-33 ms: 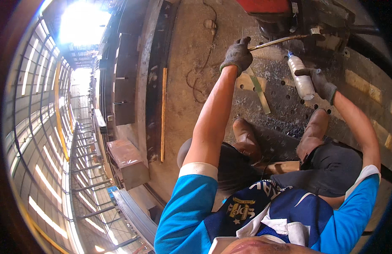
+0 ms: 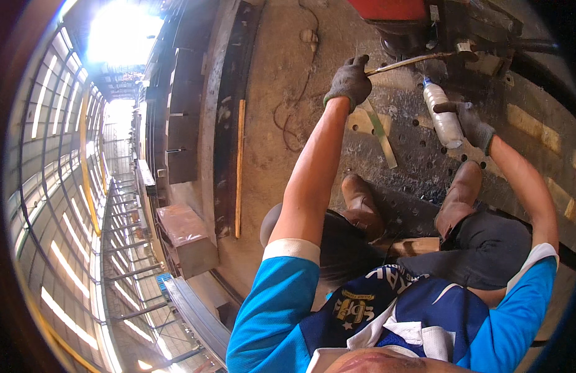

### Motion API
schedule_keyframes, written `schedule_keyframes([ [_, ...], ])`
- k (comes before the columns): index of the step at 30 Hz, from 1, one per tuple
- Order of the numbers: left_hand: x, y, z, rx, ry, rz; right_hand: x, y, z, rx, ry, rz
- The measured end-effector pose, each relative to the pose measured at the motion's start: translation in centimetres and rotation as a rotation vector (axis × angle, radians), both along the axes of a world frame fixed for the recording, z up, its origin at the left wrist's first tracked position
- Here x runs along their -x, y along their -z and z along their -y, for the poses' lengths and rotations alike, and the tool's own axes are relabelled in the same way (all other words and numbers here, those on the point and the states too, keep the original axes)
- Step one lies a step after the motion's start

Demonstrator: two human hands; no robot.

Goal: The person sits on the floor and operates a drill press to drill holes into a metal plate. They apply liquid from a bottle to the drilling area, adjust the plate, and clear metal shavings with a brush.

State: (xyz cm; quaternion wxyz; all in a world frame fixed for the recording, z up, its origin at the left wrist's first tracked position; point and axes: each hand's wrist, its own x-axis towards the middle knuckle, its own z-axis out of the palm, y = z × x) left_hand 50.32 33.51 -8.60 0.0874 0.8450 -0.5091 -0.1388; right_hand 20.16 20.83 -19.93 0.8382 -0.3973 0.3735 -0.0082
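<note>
My left hand (image 2: pixel 350 82), in a dark glove, is closed around the near end of a thin metal lever (image 2: pixel 409 61). The lever runs right to a dark machine with a red housing (image 2: pixel 397 9). Gripped in my gloved right hand (image 2: pixel 475 126) is a clear plastic bottle (image 2: pixel 444 118) with milky liquid inside. It lies tilted, its blue cap (image 2: pixel 427 81) toward the machine. Just below the machine is a dark metal plate (image 2: pixel 418 133) with round holes, scattered with shavings. Between my hands a flat metal strip (image 2: pixel 380 133) rests on it.
My boots (image 2: pixel 460 186) stand at the near side of the plate, with a wooden block (image 2: pixel 415 247) between my legs. To the left are a long thin yellowish bar (image 2: pixel 241 168), dark steel beams (image 2: pixel 229 124) and a box-shaped metal piece (image 2: pixel 188 239). A cable (image 2: pixel 310 74) trails across the floor.
</note>
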Motion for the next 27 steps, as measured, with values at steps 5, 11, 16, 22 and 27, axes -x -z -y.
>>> schedule_keyframes([
  [5, 0.1, 0.3, 0.1, 0.02, -0.003, -0.003, -0.4, -1.1, -0.3, -0.076, 0.025, 0.07],
  [11, 0.0, 1.4, -0.3, 0.051, 0.008, 0.016, -0.5, -3.5, -1.2, -0.101, -0.05, 0.063],
  [16, 0.4, 0.7, 0.3, 0.051, 0.009, -0.004, -0.3, -2.3, -0.6, -0.13, -0.053, 0.072],
  [22, -0.3, 0.8, 0.0, 0.014, -0.01, -0.035, -0.4, -3.5, -0.9, -0.047, -0.029, 0.043],
  [27, 0.1, 0.4, 0.7, -0.026, 0.008, -0.049, 0.0, -1.6, -0.2, -0.031, -0.027, 0.009],
])
